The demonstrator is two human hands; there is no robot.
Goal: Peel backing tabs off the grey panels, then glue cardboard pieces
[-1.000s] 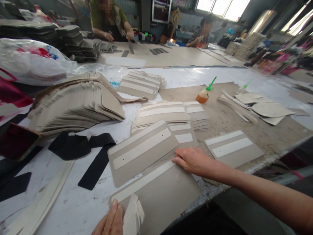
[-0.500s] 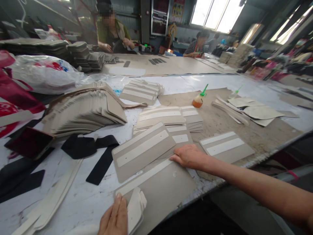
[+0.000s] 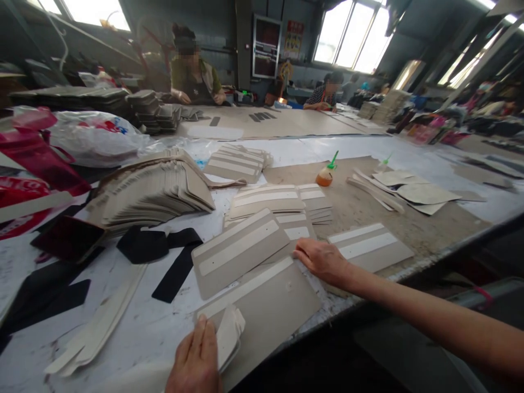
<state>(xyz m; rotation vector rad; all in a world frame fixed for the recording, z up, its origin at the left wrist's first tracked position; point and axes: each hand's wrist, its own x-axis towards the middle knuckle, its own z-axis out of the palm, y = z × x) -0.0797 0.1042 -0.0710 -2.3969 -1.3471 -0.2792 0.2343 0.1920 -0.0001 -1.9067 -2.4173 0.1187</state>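
My right hand [image 3: 321,260] lies flat, fingers together, pressing on the far edge of a grey card panel [image 3: 266,303] with a white strip that rests at the table's near edge. My left hand [image 3: 196,360] grips a small bundle of white strips [image 3: 228,335] at that panel's near left corner. Another grey panel with two white strips [image 3: 239,251] lies tilted just beyond, overlapping it. A further striped panel [image 3: 368,246] sits to the right of my right hand.
Stacks of striped panels [image 3: 278,199] and a fanned pile of grey card pieces [image 3: 155,188] fill the middle. Black fabric pieces [image 3: 164,251], an orange glue bottle [image 3: 325,174], loose cream pieces [image 3: 413,191], plastic bags [image 3: 94,136]. Two people work at the far end.
The view has tilted up and back, showing more of the room. My left hand has come further onto the white strips. My right hand stays on the panel's edge.
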